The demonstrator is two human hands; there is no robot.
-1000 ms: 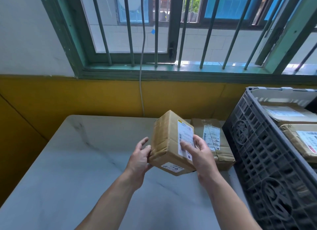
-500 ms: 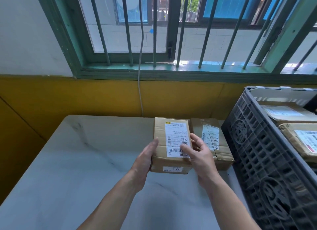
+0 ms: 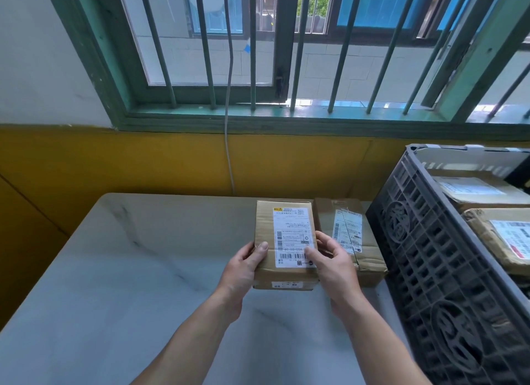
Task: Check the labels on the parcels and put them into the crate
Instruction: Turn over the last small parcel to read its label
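I hold a brown cardboard parcel (image 3: 265,227) with its white label facing up, level, just above the marble table (image 3: 129,270). My left hand (image 3: 243,270) grips its near left edge, thumb on top. My right hand (image 3: 332,264) grips its near right edge, thumb on the label. A second labelled parcel (image 3: 352,235) lies flat on the table just to its right. The dark grey plastic crate (image 3: 424,255) stands at the right and holds at least two labelled parcels (image 3: 487,192).
A yellow wall and a barred green window run along the table's far edge. A grey cable (image 3: 228,126) hangs down the wall behind the table. The crate's wall rises right beside the second parcel.
The parcel was tilted on edge with its label facing right; I have turned it flat so the label faces up, and both hands have settled on its near corners.
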